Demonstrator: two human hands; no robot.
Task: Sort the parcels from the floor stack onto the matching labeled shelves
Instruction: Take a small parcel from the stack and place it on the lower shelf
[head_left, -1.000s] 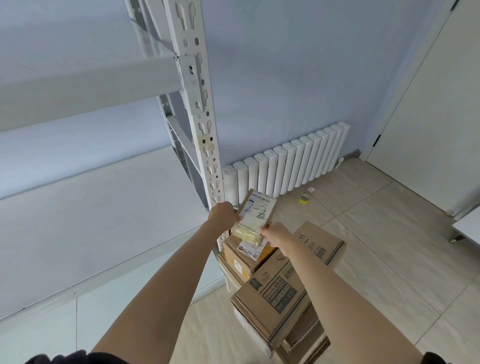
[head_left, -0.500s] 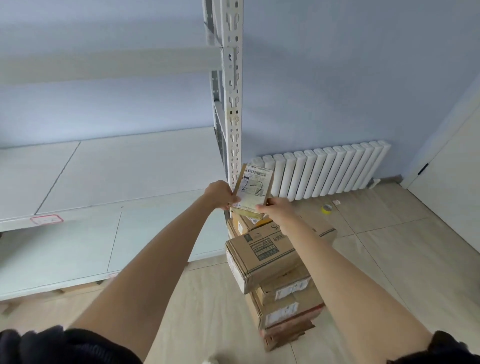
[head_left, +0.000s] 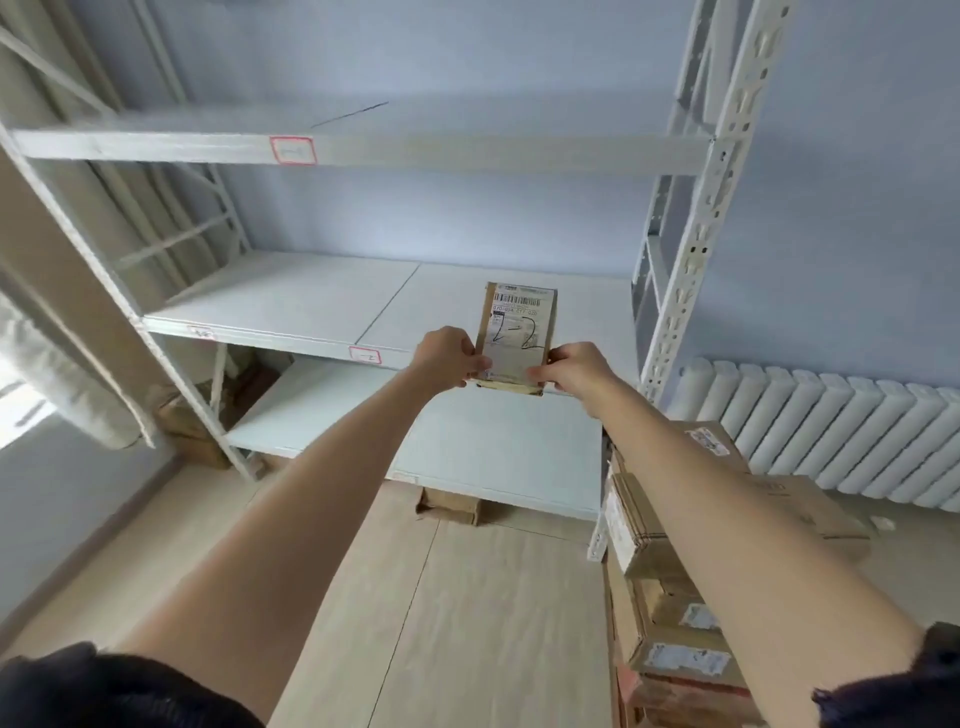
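At the far left we see a pale curtain (head_left: 62, 364) hanging beside the white metal shelving rack (head_left: 691, 291). The rack's top shelf (head_left: 467, 150) carries a red-framed label (head_left: 292, 150) on its front edge; the writing on it is too blurred for us to read. Below it, the middle shelf (head_left: 280, 301) has its own red-framed label (head_left: 364, 355) on the front edge, and the lower shelf (head_left: 493, 447) sits beneath that. Brown cardboard shows under the lower shelf on the floor (head_left: 457, 597), at the left and near the middle.

Our left hand (head_left: 448, 357) grips the lower left edge of a small parcel (head_left: 517, 332), fingers closed on it. The parcel stands upright in front of the middle shelf, just right of that shelf's label, its white shipping sticker facing us with a barcode and "2-2" written by hand. Our right hand (head_left: 574, 368) pinches the parcel's lower right corner, so both hands hold it between them.

To the right, partly behind our right forearm, the floor stack (head_left: 670, 623) of cardboard boxes rises beside the rack's right upright. A white radiator (head_left: 831, 431) runs along the blue wall behind it.
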